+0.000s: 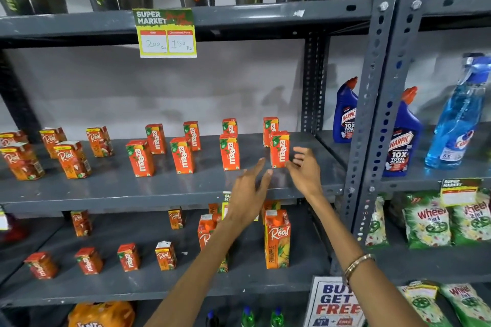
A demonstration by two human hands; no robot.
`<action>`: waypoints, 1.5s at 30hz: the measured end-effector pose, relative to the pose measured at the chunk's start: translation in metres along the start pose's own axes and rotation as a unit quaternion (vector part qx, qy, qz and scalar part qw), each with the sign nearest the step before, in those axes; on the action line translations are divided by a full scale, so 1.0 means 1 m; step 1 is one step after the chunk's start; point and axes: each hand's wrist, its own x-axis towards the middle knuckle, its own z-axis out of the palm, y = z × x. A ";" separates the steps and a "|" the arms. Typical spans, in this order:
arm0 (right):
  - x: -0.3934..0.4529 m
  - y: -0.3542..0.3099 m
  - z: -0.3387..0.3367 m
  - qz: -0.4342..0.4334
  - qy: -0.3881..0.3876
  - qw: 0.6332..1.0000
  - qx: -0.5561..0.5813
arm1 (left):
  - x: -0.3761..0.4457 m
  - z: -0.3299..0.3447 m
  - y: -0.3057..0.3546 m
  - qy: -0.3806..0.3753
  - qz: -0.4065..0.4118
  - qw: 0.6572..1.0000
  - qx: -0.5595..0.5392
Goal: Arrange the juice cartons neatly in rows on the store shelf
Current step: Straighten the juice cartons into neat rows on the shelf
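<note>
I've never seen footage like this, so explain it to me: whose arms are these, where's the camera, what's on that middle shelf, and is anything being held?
There is one picture, taken by a camera worn on a person's head, looking forward and down. The two bare arms are theirs. The left hand and right hand are both open and hold nothing; they reach toward a small orange Maaza juice carton at the right end of the grey metal shelf. More orange Maaza cartons stand there in two loose rows, with red-brown Real cartons at the left.

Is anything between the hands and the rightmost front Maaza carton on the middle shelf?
Nothing visible. The right hand and left hand hover open on either side of the Maaza carton, with only bare shelf between them.
</note>
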 end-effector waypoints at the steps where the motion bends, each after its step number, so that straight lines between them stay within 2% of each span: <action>1: 0.000 -0.001 0.000 0.000 -0.026 1.000 0.004 | 0.007 0.007 0.009 -0.007 -0.027 0.997 -0.078; 4: 0.006 -0.008 0.002 -0.012 -0.115 0.993 -0.009 | 0.041 0.027 0.031 -0.036 -0.118 0.965 -0.234; 8: 0.019 -0.013 0.002 -0.004 -0.149 0.989 -0.018 | 0.071 0.040 0.038 -0.019 -0.184 0.942 -0.281; 16: 0.024 -0.005 -0.005 -0.026 -0.195 0.980 0.004 | 0.075 0.044 0.026 0.007 -0.164 0.940 -0.299; 30: 0.021 -0.005 -0.006 -0.006 -0.222 0.975 0.005 | 0.076 0.044 0.020 -0.024 -0.153 0.939 -0.306; 34: 0.022 -0.004 -0.004 -0.002 -0.205 0.979 -0.001 | 0.074 0.043 0.027 -0.023 -0.172 0.937 -0.302; 38: 0.016 -0.001 -0.002 -0.010 -0.134 0.991 -0.030 | 0.062 0.039 0.036 0.036 -0.185 0.944 -0.270; 40: 0.003 0.001 0.001 -0.068 -0.027 0.997 -0.020 | 0.047 0.030 0.037 0.074 -0.161 0.951 -0.255; 42: -0.014 -0.003 0.008 -0.153 0.063 0.986 -0.002 | 0.030 0.012 0.036 0.103 -0.136 0.950 -0.262; 44: -0.044 -0.032 0.071 -0.204 0.082 0.975 0.033 | 0.010 -0.051 -0.008 0.161 -0.105 0.951 -0.242; 45: -0.051 -0.038 0.076 -0.220 0.075 0.972 0.036 | 0.004 -0.059 -0.010 0.199 -0.088 0.945 -0.243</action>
